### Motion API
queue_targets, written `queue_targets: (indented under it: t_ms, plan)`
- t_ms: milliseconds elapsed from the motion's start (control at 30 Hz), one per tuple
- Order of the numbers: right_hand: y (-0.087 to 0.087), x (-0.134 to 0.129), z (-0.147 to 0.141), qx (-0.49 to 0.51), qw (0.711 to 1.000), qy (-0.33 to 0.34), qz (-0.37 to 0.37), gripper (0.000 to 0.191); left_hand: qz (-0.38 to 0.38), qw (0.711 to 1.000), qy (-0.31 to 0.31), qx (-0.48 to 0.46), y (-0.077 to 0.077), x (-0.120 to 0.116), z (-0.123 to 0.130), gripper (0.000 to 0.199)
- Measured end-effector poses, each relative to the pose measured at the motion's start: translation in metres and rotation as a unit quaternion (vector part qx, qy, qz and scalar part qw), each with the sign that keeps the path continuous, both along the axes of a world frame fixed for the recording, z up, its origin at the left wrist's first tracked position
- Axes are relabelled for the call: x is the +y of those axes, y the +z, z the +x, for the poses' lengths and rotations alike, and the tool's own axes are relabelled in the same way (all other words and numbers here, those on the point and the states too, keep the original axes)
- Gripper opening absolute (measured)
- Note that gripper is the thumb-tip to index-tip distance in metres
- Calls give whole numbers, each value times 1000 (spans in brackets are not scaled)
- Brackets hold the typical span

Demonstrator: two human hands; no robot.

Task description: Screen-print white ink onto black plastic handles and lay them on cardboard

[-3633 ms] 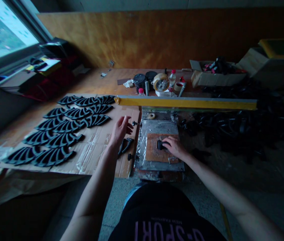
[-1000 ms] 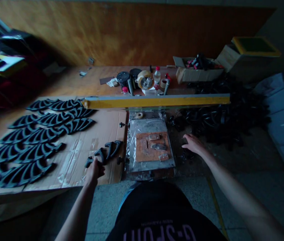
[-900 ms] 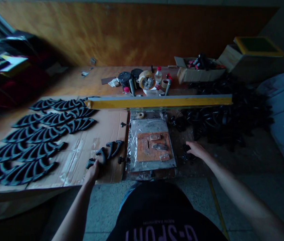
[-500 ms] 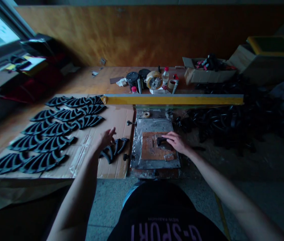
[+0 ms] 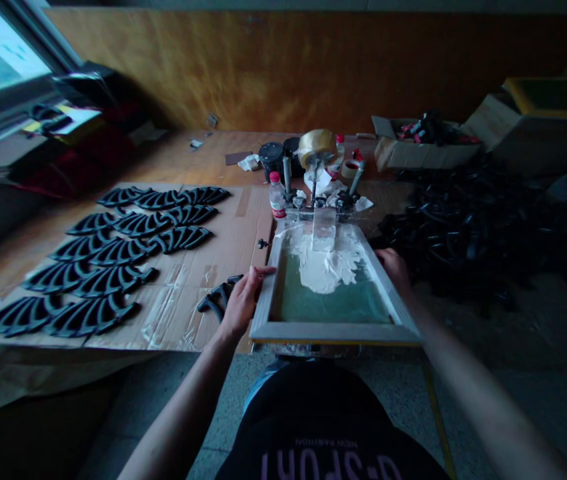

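Observation:
A screen printing frame (image 5: 336, 331) lies lowered in front of me, its green mesh (image 5: 333, 308) carrying a thick spread of white ink (image 5: 321, 270). My left hand (image 5: 243, 300) grips the left rail, with the fingers at its outer edge. On the opposite rail is my right hand (image 5: 397, 272), closed at the edge with its fingertips partly hidden. A pale flat-bladed piece (image 5: 324, 230), perhaps a squeegee, stands in the ink at the far end. Close by my left hand are black curved handle-like parts (image 5: 218, 298), partly covered by it. The base under the frame is mostly hidden.
Rows of black parts (image 5: 108, 283) lie on cardboard (image 5: 183, 293) at left. A dark heap of parts (image 5: 483, 227) spreads at right. Behind the frame are a clamp post (image 5: 287, 175), a bottle (image 5: 277, 197), a tape roll (image 5: 317, 148) and an open box (image 5: 423, 150).
The frame has swung down from its raised position and covers the base plate. My right hand has left the small black part on the base; both hands are now on the frame's sides.

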State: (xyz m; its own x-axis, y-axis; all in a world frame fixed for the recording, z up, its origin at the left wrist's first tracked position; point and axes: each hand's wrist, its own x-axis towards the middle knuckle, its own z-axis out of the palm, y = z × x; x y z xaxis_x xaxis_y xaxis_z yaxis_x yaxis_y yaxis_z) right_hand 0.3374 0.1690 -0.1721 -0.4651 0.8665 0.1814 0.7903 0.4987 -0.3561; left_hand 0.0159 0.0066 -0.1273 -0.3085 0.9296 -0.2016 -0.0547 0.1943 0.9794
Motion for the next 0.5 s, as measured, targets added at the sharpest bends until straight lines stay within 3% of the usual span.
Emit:
queue_targets:
  t_ms: [100, 200, 300, 367, 500]
  plan:
    - [22, 23, -25, 57, 995, -39, 76, 45, -67, 998, -11, 9, -48, -15, 2, 65]
    - [34, 25, -77, 42, 993, 42, 102, 58, -100, 994, -6, 50, -81, -14, 7, 72]
    - [29, 7, -109, -37, 991, 125, 40, 27, -104, 992, -11, 70, -90, -9, 9, 67]
    - [21, -12, -106, -77, 979, 186, 20, 11, -105, 993, -14, 59, -90, -8, 8, 66]
    - [19, -39, -75, -102, 930, 352, 37, 22, -95, 994, -10, 60, -90, -9, 6, 61]
